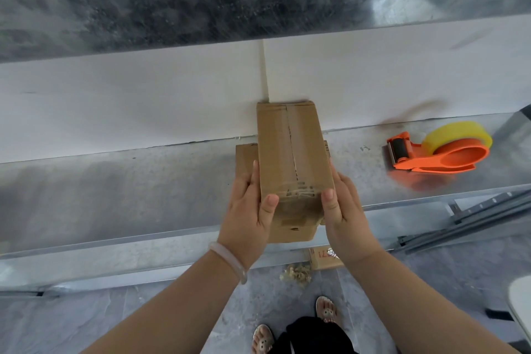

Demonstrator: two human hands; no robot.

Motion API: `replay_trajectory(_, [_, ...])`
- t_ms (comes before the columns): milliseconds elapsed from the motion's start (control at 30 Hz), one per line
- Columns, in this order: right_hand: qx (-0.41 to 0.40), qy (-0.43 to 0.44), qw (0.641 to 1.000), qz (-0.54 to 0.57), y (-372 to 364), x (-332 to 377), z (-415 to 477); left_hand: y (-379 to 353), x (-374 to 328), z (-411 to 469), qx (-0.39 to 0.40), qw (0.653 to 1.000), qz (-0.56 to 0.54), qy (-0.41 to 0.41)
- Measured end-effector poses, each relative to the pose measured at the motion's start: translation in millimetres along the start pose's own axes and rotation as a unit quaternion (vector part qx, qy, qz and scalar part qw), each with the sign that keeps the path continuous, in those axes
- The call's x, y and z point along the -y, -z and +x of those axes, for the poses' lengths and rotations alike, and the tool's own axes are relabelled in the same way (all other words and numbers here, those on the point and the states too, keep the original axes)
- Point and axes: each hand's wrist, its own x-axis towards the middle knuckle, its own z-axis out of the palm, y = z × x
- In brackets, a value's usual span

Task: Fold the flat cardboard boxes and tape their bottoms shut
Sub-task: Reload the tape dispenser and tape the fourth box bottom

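A small brown cardboard box stands folded on the metal shelf, its flaps closed on top with a taped seam down the middle. My left hand holds its left side, thumb lying on the top face. On the other side my right hand holds the box the same way, thumb on top. A flat piece of cardboard lies under the box, sticking out at its left. An orange tape dispenser with a yellowish roll lies on the shelf to the right, apart from both hands.
A white wall panel rises right behind the box. Grey metal rails lie at the lower right. On the floor below the shelf edge are a cardboard scrap and some shavings. My feet in sandals stand below.
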Motion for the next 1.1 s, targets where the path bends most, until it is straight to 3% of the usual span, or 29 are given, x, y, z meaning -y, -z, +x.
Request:
replay_trajectory(133, [0.001, 0.027, 1.0, -0.001, 4.1, -4.3, 1.2, -0.2, 10.6, 0.6, 0.015, 0.999, -0.034, -0.021])
replay_trajectory(267, [0.011, 0.017, 0.999, 0.03, 14.4, -0.2, -0.3, 6.7, 6.8, -6.8, -0.011, 0.997, -0.074, 0.036])
replay_trajectory(367, [-0.076, -0.054, 0.985, 0.147, 12.6, 10.2, -14.4, 10.9, -4.3, -22.7, -0.052, 0.992, -0.094, 0.072])
replay_trajectory(467, [-0.14, -0.123, 0.947, 0.262, 0.5, 19.5, -28.4, 6.1, -10.4, -33.2, -0.055, 0.981, -0.145, 0.12])
replay_trajectory(600, [-0.156, -0.123, 0.962, 0.188, -16.3, 30.0, -34.7, -4.3, -14.9, -39.3, -0.029, 0.985, -0.109, 0.132])
replay_trajectory(767, [-0.085, -0.073, 0.991, 0.076, -21.5, 22.7, -43.3, -2.7, -23.1, -36.8, 0.028, 0.976, -0.17, 0.135])
replay_trajectory(933, [-0.044, 0.0, 0.998, 0.051, -15.5, 27.3, -62.3, 20.8, -31.5, -34.1, -0.048, 0.979, -0.146, 0.135])
replay_trajectory(1100, [0.12, 0.034, 0.99, -0.063, -14.3, 41.5, -66.7, 34.8, -31.2, -30.1, -0.107, 0.957, -0.154, 0.222])
